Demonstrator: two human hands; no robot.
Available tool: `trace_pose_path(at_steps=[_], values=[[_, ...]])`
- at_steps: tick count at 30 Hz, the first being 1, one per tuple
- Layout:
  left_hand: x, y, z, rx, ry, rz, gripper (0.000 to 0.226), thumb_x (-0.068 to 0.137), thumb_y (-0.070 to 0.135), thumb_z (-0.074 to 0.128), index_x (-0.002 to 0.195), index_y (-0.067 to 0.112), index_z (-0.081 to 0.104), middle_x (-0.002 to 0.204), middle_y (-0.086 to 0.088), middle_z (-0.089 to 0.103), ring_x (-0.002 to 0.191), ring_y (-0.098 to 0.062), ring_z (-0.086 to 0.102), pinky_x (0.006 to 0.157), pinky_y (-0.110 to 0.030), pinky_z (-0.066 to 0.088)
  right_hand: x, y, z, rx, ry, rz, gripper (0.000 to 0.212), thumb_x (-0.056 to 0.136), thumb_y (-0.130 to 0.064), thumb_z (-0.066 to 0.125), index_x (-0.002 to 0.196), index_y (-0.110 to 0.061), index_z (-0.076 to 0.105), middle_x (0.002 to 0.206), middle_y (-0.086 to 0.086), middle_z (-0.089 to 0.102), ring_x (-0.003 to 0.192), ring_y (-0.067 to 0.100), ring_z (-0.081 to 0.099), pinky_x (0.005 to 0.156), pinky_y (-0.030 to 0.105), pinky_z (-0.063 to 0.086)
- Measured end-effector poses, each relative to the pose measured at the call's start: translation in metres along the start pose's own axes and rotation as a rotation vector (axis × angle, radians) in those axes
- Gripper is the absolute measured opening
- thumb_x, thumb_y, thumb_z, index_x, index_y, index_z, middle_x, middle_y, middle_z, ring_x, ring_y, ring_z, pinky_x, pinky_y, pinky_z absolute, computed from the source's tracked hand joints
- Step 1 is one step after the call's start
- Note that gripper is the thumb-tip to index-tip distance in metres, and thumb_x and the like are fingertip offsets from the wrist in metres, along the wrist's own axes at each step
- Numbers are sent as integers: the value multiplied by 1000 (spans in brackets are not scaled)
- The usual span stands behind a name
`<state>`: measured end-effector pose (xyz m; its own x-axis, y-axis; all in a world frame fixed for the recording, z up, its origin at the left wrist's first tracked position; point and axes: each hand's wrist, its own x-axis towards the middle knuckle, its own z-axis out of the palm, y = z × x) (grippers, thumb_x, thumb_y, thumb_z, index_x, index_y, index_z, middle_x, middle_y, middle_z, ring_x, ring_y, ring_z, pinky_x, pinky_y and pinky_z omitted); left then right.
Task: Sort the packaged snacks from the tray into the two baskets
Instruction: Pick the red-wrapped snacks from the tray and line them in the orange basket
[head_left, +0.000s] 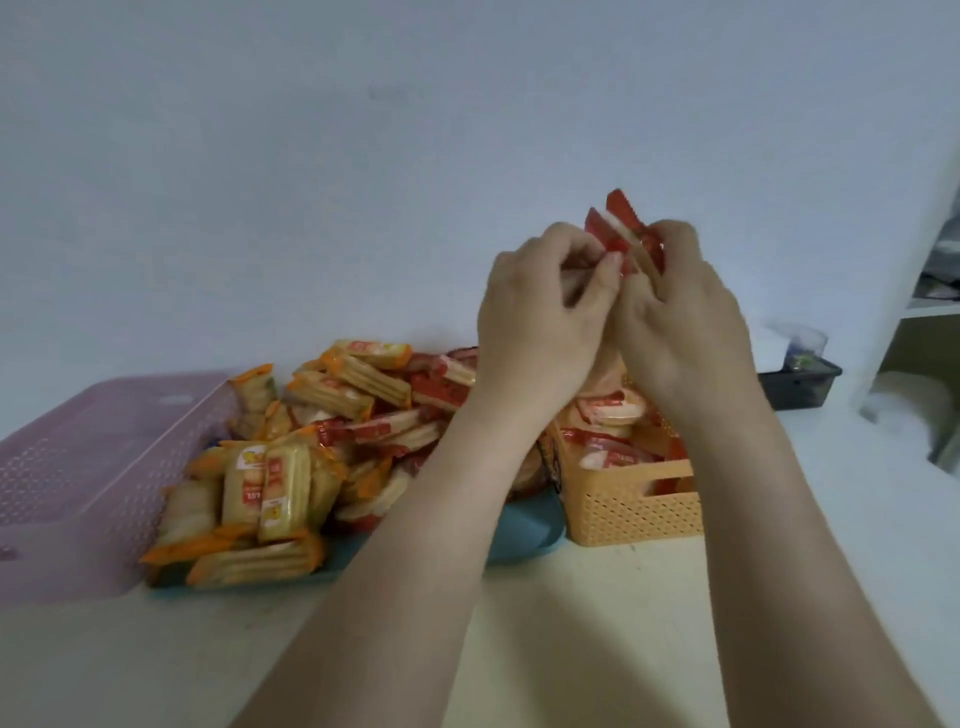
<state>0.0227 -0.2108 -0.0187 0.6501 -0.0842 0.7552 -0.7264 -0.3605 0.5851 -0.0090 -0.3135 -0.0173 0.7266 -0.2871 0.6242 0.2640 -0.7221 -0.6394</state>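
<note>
- Red foil: a small bunch of red-wrapped packets (626, 234) is held in the air above the orange basket (634, 512), well clear of the table (571, 634). This is the head view, the only view supplied.
- Left hand (540, 322): fingers curled, thumb and fingertips pinching the left side of the red-wrapped packets.
- Right hand (685, 322): fingers curled round the right side of the same bunch, gripping it. The two hands touch each other at the bunch.
- Teal tray (524, 530): lies on the table between the two baskets, its long front edge facing the person. It carries a loose heap of snacks.
- Orange-and-yellow packets (270, 483): these fill the left and front part of the tray, some flat, some on edge, several stacked.
- More red packets (441, 387) lie toward the tray's rear right part, partly behind the left forearm.
- Pink basket (78, 467): perforated plastic, at the table's left edge, just beside the tray's left end.
- Orange basket: perforated plastic with a handle slot, just beside the tray's right end. Boxed red packets (605, 410) lie inside it, piled to the rim.
- Dark bin (800, 384): stands at the table's rear right, against the wall; its contents are too blurred to identify.
- White shelf unit (924, 312): stands beyond the table's right edge.
</note>
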Motion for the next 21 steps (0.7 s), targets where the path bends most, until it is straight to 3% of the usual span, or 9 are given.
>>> trace_pose_path(at_steps=[2, 4, 6, 8, 9, 13, 16, 17, 21], values=[[-2, -10, 21, 78, -274, -169, 23, 94, 39, 51, 107, 24, 62, 112, 6, 65, 106, -14, 61, 93, -41, 50, 4, 22, -6, -156, -204, 170, 41, 97, -30, 37, 136, -17, 40, 129, 17, 51, 115, 36, 49, 92, 44, 40], [-10, -22, 23, -28, -474, -359, 33, 95, 40, 50, 124, 27, 58, 132, 10, 55, 123, -9, 49, 107, -36, 38, 4, 34, -9, -206, -308, 287, 52, 97, -24, 38, 147, -17, 29, 144, 17, 38, 131, 36, 37, 104, 45, 32], [-16, -35, 8, -38, -348, -299, 31, 94, 27, 54, 125, 25, 58, 136, 11, 52, 125, -1, 42, 104, -19, 33, 3, 31, -9, -180, -241, 243, 53, 96, -17, 38, 149, -17, 30, 145, 13, 41, 130, 31, 40, 101, 39, 34], [-21, -56, -16, 204, -172, -191, 32, 87, 19, 59, 118, 27, 60, 130, 9, 55, 124, -7, 45, 103, -23, 39, 0, 14, -2, -55, -164, 152, 49, 95, -13, 40, 144, -19, 41, 138, 8, 51, 120, 22, 50, 93, 32, 38], [-23, -70, -29, 400, -195, -170, 38, 83, 21, 61, 121, 27, 58, 130, 6, 55, 125, -14, 45, 105, -32, 40, -3, 3, 6, 31, -185, 114, 46, 94, -12, 42, 140, -20, 46, 135, 6, 54, 118, 19, 52, 92, 29, 40], [-50, -110, -63, 1043, -627, -433, 76, 79, 49, 60, 144, 34, 23, 150, -6, 28, 135, -35, 27, 105, -56, 30, -34, -16, 72, -38, -608, -42, 56, 90, -9, 45, 144, -18, 37, 144, 13, 44, 133, 31, 39, 106, 39, 37], [-61, -123, -76, 1033, -547, -360, 71, 84, 41, 61, 143, 40, 21, 145, -2, 41, 124, -32, 46, 94, -47, 44, -57, 0, 115, -273, -884, 55, 80, 90, -12, 49, 153, -30, 2, 161, 13, 1, 146, 42, -6, 113, 55, 24], [-59, -124, -79, 987, -486, -339, 71, 84, 38, 64, 143, 40, 24, 139, 0, 49, 119, -29, 52, 89, -42, 47, -61, 11, 122, -322, -895, 63, 86, 89, -10, 51, 152, -33, -2, 161, 11, -2, 146, 40, -11, 112, 57, 23], [-54, -121, -95, 632, -296, -483, 70, 77, 42, 75, 138, 37, 41, 121, 7, 62, 106, -18, 59, 87, -36, 50, -73, 28, 140, -351, -640, -40, 83, 83, -8, 56, 147, -36, 12, 143, 9, 37, 141, 34, 12, 105, 56, 33]])
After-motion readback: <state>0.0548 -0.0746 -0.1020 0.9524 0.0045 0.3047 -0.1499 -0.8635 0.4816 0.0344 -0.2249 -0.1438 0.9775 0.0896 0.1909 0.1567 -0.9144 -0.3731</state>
